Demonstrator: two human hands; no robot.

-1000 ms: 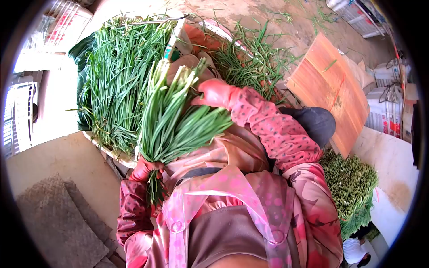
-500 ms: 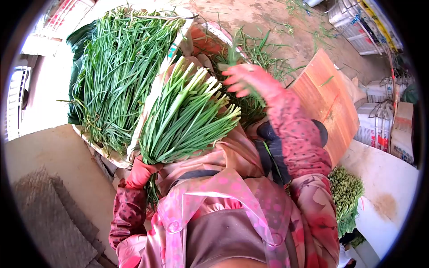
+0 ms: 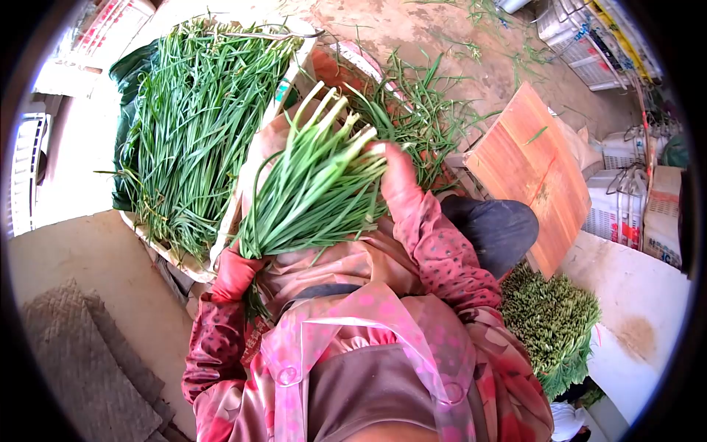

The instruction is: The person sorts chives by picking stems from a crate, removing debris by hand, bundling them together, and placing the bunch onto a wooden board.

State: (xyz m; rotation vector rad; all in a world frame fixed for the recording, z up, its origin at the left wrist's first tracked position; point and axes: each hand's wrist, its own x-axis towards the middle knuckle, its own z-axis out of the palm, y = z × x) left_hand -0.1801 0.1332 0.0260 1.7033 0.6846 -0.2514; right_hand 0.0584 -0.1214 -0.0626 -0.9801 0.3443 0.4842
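Observation:
My left hand, in a red glove, is closed round the lower, leafy end of a bunch of garlic chives. The bunch fans out over my lap, its pale stem ends pointing up and away from me. At the right edge of those stem ends is my right hand, also gloved in red. Its fingertips are bent in on the stems, blurred and partly hidden. Just left of the bunch, a large heap of loose garlic chives fills a container with a pale rim.
Scattered green leaves lie on the floor beyond my hands. A wooden board leans right of my knee. Bundled greens stand at lower right. White crates are stacked farther right. Grey matting lies at lower left.
My right hand has come back from above the scattered leaves to the stem ends of the bunch. Greens blurred beside it before no longer show there. My right knee has shifted outward.

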